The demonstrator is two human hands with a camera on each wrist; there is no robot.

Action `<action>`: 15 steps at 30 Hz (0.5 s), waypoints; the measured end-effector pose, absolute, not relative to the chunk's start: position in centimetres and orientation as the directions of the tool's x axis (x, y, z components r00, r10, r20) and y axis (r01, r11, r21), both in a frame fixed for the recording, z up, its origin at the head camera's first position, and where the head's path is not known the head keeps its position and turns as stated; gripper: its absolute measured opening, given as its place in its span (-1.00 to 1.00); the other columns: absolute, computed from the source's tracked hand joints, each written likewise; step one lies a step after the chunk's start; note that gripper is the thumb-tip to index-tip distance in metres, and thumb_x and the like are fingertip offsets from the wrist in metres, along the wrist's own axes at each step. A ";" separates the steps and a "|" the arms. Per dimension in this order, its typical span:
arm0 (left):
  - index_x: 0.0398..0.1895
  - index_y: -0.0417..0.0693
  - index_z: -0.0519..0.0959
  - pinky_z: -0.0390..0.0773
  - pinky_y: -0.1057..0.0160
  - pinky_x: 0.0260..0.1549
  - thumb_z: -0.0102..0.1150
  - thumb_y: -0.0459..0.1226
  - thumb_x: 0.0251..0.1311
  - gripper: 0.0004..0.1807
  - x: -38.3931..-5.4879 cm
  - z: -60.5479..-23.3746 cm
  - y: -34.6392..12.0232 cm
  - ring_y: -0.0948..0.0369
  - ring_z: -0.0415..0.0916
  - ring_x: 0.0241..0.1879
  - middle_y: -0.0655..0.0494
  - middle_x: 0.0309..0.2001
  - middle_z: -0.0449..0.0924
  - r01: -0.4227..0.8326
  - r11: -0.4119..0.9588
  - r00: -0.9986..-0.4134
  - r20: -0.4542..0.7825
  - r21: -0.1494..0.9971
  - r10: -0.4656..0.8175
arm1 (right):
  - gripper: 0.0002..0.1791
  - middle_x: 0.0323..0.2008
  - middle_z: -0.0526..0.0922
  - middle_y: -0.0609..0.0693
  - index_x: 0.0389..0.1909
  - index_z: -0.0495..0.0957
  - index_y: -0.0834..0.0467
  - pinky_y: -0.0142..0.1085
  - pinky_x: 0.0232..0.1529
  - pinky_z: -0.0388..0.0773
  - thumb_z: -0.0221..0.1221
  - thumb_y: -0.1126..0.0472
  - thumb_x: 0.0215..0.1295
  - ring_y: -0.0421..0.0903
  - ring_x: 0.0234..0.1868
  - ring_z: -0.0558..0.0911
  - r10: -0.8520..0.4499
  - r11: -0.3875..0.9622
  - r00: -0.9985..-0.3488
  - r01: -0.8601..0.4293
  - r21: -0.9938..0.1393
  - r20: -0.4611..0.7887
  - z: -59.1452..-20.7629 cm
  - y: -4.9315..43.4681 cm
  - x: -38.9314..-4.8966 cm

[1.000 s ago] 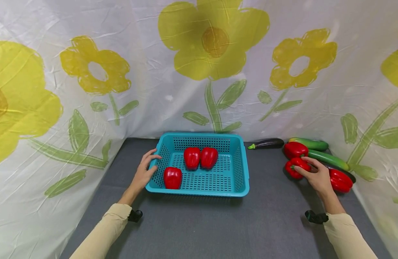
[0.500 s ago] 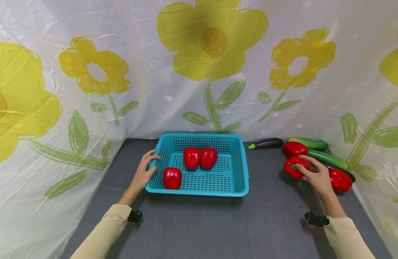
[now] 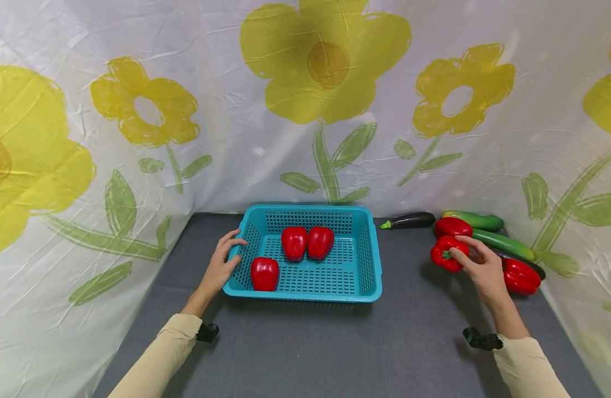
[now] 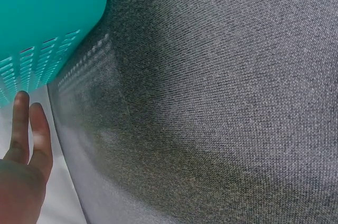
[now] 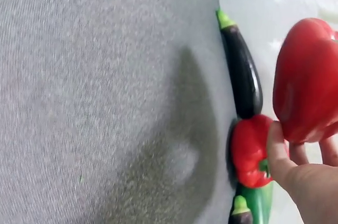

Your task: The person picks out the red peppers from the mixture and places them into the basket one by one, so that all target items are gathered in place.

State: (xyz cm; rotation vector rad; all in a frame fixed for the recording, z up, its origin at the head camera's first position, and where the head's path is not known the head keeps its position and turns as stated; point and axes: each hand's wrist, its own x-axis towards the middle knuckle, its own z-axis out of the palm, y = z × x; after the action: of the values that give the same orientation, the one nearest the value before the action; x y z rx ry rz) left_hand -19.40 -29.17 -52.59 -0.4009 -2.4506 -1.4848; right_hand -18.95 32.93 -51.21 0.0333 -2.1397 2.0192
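Note:
My right hand (image 3: 486, 272) grips a red bell pepper (image 3: 443, 255) between thumb and fingers. In the right wrist view this bell pepper (image 5: 305, 84) hangs above the grey cloth, its shadow apart from it. My left hand (image 3: 220, 264) rests at the left rim of a teal plastic basket (image 3: 305, 297), fingers loosely extended; the left wrist view shows two straight fingers (image 4: 40, 134) by its perforated outer wall. Inside the basket are three red bell peppers: two side by side towards the back, one (image 3: 264, 274) at the front left.
Beyond the right hand lie another red bell pepper (image 3: 453, 227), a green cucumber (image 3: 477, 221) and a second one (image 3: 504, 244). A red bell pepper (image 3: 521, 276) sits at the right edge beside a dark eggplant (image 3: 538, 270). Another eggplant (image 3: 411, 220) lies along the back edge.
My right hand has lifted the red bell pepper off the cloth and shifted it slightly left. The left hand and basket have stayed in place.

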 end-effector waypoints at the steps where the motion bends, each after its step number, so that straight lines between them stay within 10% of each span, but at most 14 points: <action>1: 0.13 -0.24 0.53 0.43 -0.17 0.05 -0.07 -0.53 0.30 -0.63 -19.5 -52.9 -29.3 -0.15 0.06 0.40 -0.22 0.49 0.09 0.362 0.450 -0.930 0.351 0.817 0.109 | -0.52 -0.13 0.68 -0.12 0.27 0.52 0.26 -0.44 -0.38 0.56 0.31 0.32 0.34 -0.20 -0.34 0.57 0.123 0.050 -0.980 -0.154 -0.987 0.159 -51.2 32.8 -19.0; 15: 0.11 -0.51 0.48 0.34 -0.33 0.05 -0.09 -0.65 0.27 -0.65 -17.6 -49.0 -27.6 -0.39 0.01 0.38 -0.40 0.45 0.08 0.342 0.424 -0.939 0.323 0.839 0.117 | -0.54 0.13 0.53 0.05 0.31 0.45 0.33 -0.19 -0.23 0.66 0.18 0.42 0.42 -0.09 -0.13 0.56 0.012 -0.144 -0.985 -0.171 -0.975 0.171 -50.0 31.0 -18.6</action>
State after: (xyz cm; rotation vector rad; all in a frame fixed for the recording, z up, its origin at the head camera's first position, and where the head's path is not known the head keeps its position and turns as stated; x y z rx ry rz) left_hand -17.63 -27.64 -48.97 -0.4037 -2.4618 -1.5270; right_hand -18.57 31.00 -50.01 0.1848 -1.9704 2.2814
